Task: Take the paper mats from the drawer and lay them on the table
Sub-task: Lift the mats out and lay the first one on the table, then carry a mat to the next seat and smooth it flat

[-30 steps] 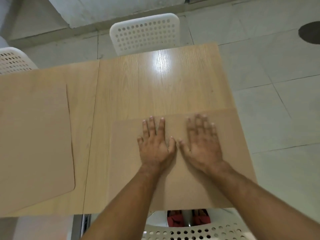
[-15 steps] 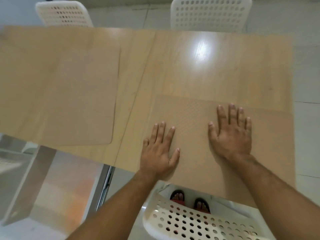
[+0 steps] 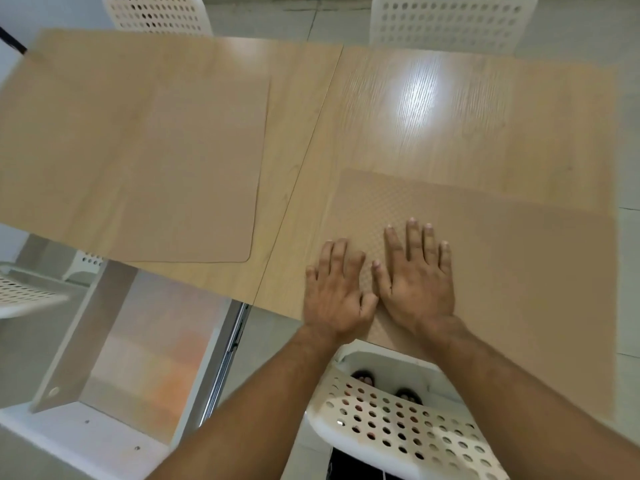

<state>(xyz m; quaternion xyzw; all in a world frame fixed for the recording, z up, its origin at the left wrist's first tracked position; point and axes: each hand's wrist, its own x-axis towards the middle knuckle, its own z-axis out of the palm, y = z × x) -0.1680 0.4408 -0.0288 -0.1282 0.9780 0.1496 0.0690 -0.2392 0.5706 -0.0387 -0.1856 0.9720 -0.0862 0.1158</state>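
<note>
Both hands, left (image 3: 337, 292) and right (image 3: 417, 284), lie flat, fingers spread, gripping nothing, on the near mat (image 3: 512, 271); another mat (image 3: 180, 174) sits further left on the table (image 3: 415, 109).

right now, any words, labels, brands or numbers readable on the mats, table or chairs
None: no text, label, brand or number shows anywhere.
Near mat, under the left hand and right hand: only a woven pattern.
Far mat: plain.
Table: bare wood grain and glare.
Chairs: only round holes.
</note>
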